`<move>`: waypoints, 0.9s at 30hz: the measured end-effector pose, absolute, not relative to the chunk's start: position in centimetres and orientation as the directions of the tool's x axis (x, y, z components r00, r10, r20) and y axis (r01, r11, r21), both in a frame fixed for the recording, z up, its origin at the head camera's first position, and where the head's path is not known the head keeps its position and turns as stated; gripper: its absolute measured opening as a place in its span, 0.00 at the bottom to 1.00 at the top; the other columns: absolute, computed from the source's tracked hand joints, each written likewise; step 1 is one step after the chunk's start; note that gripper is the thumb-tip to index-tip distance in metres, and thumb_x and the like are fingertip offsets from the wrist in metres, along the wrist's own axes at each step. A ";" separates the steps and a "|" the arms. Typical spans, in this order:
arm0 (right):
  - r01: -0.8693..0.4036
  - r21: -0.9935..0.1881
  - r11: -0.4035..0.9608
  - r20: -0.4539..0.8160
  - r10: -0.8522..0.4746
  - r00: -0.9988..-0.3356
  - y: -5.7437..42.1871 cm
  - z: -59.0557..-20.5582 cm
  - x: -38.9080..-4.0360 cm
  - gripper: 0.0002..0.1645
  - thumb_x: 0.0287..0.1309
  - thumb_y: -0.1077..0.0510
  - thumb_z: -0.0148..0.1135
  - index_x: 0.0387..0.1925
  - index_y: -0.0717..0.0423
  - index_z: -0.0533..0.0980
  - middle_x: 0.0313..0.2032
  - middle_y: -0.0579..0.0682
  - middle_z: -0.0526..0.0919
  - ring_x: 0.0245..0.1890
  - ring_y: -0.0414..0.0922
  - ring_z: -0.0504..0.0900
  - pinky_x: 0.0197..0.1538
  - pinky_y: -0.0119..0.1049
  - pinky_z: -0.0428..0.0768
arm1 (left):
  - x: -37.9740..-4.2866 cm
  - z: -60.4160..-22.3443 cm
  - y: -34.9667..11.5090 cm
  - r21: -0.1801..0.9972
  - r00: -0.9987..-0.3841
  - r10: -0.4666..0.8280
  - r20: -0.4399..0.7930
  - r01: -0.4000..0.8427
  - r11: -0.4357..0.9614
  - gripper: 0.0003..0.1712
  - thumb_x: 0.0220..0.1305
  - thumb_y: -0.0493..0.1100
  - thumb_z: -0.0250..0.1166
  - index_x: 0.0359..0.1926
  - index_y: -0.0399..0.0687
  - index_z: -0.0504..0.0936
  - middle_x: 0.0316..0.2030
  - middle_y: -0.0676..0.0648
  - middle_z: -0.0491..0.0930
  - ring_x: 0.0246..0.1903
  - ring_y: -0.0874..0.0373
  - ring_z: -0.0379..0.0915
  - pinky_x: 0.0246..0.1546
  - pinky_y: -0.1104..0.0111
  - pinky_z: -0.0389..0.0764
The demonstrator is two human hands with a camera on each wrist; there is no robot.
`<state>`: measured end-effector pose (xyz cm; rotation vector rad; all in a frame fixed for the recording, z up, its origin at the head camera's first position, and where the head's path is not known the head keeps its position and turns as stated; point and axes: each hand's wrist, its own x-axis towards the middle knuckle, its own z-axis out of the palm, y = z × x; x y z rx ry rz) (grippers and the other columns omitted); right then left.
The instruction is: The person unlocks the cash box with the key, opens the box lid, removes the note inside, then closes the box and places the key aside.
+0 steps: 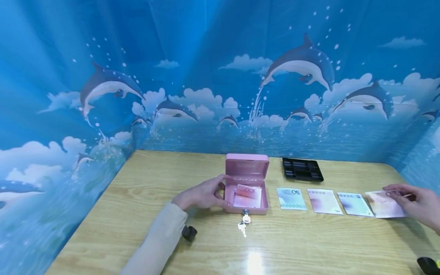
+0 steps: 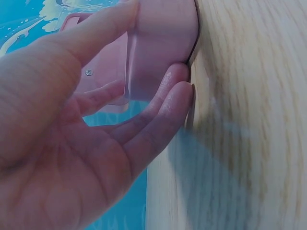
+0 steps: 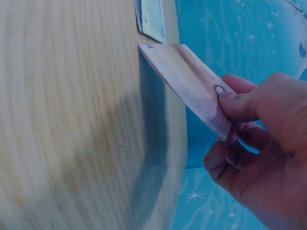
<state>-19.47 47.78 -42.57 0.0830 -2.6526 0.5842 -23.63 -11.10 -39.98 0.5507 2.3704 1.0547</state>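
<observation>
A small pink cash box (image 1: 264, 211) stands with its lid (image 1: 245, 168) raised. Inside it lie reddish banknotes, the top one (image 1: 248, 196) marked 100. My left hand (image 1: 203, 193) grips the box's left side, thumb by the front corner and index finger by the back; in the left wrist view its fingertips (image 2: 180, 96) reach the box's lower edge. Far to the right, my right hand (image 1: 417, 202) pinches a pale brownish banknote (image 3: 184, 79) between thumb and fingers. That note slants up from the table, its far end low beside the row of notes.
Three banknotes lie in a row right of the box: a greenish 50 (image 1: 291, 198), a purplish one (image 1: 324, 201) and a bluish one (image 1: 355, 204). Behind them sits a black compartment tray (image 1: 302, 170). Keys (image 1: 242, 227) hang at the box's front lock. A dolphin-print curtain (image 1: 206, 76) borders the table.
</observation>
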 end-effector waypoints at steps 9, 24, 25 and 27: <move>-0.276 -0.248 0.929 0.415 -0.156 -0.896 49.0 -43.3 -20.6 0.10 0.50 0.77 0.63 0.32 0.63 0.82 0.20 0.28 0.79 0.23 0.17 0.66 0.20 0.26 0.64 | -23.6 -39.9 -11.2 0.761 -0.802 0.535 -0.265 0.167 0.627 0.53 0.58 0.51 0.77 0.78 0.58 0.57 0.62 0.42 0.75 0.45 0.58 0.79 0.51 0.63 0.83; -0.186 -0.111 0.976 0.262 -0.152 -0.953 49.3 -43.7 -21.3 0.05 0.51 0.72 0.67 0.31 0.63 0.83 0.20 0.49 0.80 0.19 0.29 0.66 0.22 0.32 0.64 | -23.6 -39.9 -11.2 0.777 -0.795 0.545 -0.267 0.157 0.609 0.53 0.58 0.50 0.77 0.78 0.59 0.57 0.62 0.42 0.74 0.45 0.58 0.80 0.52 0.63 0.84; -0.179 -0.110 0.978 0.252 -0.147 -0.956 49.2 -43.6 -21.3 0.04 0.51 0.71 0.68 0.31 0.63 0.83 0.19 0.48 0.79 0.19 0.31 0.66 0.22 0.33 0.64 | -23.6 -39.9 -11.2 0.777 -0.795 0.544 -0.267 0.156 0.610 0.53 0.58 0.50 0.77 0.78 0.59 0.57 0.62 0.42 0.74 0.45 0.58 0.80 0.51 0.63 0.84; -0.157 -0.116 0.981 0.222 -0.128 -0.967 49.2 -43.5 -21.4 0.03 0.51 0.70 0.68 0.31 0.64 0.83 0.20 0.47 0.76 0.21 0.36 0.66 0.24 0.34 0.63 | -23.6 -39.9 -11.1 0.777 -0.797 0.542 -0.268 0.154 0.610 0.53 0.58 0.50 0.77 0.78 0.59 0.57 0.62 0.42 0.74 0.45 0.58 0.80 0.50 0.64 0.84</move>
